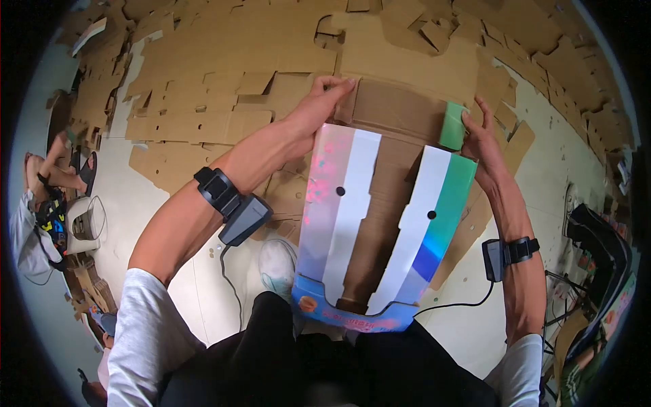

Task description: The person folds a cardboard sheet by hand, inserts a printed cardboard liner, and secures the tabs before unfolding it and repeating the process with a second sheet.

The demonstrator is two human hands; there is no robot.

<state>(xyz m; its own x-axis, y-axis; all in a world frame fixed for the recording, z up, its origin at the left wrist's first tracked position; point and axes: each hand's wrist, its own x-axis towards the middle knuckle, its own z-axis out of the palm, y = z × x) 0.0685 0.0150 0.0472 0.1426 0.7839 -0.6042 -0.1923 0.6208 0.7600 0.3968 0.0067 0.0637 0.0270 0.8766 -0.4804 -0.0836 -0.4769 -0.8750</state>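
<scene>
A printed cardboard box leans in front of my legs, its brown inside facing up between two white side flaps with round holes. Pink and blue-green print covers its outer sides, and a blue band with lettering runs along the near edge. My left hand is closed on the far left corner, fingers at the brown end flap. At the far right corner, my right hand has its thumb against a small green flap. Its other fingers are partly hidden behind the cardboard.
Flattened cardboard sheets cover much of the floor beyond the box. A person's bent legs and a white bin-like container are at the left. Dark padded furniture stands at the right. My light shoe is beside the box.
</scene>
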